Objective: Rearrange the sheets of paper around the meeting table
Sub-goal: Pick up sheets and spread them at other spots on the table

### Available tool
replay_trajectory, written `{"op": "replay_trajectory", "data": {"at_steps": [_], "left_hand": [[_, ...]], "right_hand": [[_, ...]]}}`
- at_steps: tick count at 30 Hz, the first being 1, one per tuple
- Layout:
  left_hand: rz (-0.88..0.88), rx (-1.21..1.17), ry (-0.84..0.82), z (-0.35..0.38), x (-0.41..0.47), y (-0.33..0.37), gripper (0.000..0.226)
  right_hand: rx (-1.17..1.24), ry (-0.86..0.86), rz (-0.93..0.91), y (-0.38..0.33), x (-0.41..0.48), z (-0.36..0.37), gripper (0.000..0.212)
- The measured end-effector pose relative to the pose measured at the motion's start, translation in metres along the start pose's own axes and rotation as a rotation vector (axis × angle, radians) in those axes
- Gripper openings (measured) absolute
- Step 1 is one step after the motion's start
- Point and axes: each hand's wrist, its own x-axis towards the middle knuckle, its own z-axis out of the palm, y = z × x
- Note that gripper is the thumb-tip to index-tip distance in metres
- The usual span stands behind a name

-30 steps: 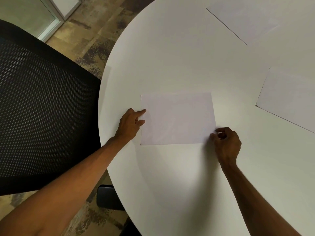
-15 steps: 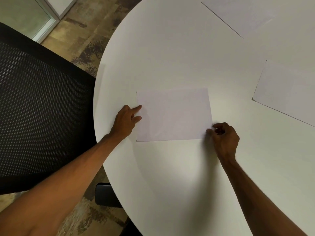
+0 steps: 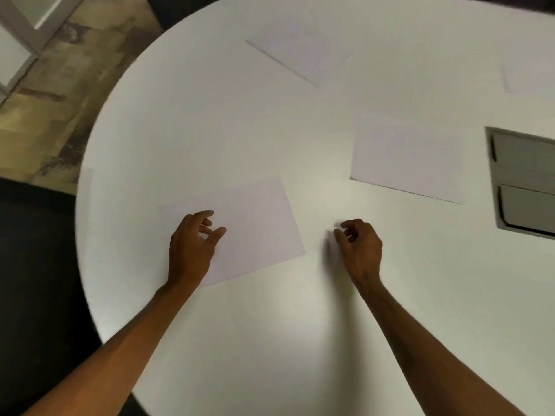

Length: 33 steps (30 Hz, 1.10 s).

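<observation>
A white sheet of paper (image 3: 255,223) lies flat near the left rim of the round white table (image 3: 270,340). My left hand (image 3: 192,244) hovers over that sheet's left part, fingers loosely curled and apart, holding nothing. To the right of the sheet, my right hand (image 3: 359,247) is above bare tabletop, fingers curled, empty. A second sheet (image 3: 411,157) lies to the right of centre. A third sheet (image 3: 300,51) lies further back. The edge of a fourth sheet (image 3: 528,75) shows at the far right.
A grey recessed cable hatch (image 3: 525,181) sits in the tabletop at the right edge. A black chair (image 3: 33,265) stands at the left beside the table. Patterned carpet (image 3: 54,94) and a glass door frame (image 3: 18,34) are at the upper left.
Both hands have let go of the near sheet and lifted off it. My right hand moved away to the right. The view swung right, showing more sheets and the hatch.
</observation>
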Motion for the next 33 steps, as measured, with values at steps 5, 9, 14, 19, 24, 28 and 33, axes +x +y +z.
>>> {"op": "replay_trajectory", "data": {"at_steps": [5,9,14,19,24,28,33], "left_hand": [[0.054,-0.043,-0.064,0.064,0.013,0.056,0.035],[0.071,-0.061,-0.073,0.109,0.025,0.098,0.031],[0.101,-0.073,-0.106,0.159,0.036,0.143,0.031],[0.111,-0.065,-0.128,0.206,0.051,0.173,0.032],[0.056,-0.007,-0.140,0.242,0.069,0.195,0.036],[-0.054,0.119,-0.143,0.269,0.079,0.212,0.046],[-0.232,0.243,-0.196,0.290,0.092,0.228,0.068]], "right_hand": [[0.003,0.088,0.051,0.021,0.027,-0.041,0.015],[0.011,0.146,0.083,0.037,0.050,-0.069,0.014],[0.024,0.191,0.111,0.057,0.082,-0.099,0.015],[0.034,0.236,0.125,0.077,0.117,-0.124,0.015],[-0.001,0.279,0.167,0.098,0.156,-0.142,0.020],[-0.127,0.360,0.316,0.113,0.186,-0.149,0.042],[-0.305,0.324,0.500,0.106,0.207,-0.152,0.053]]}}
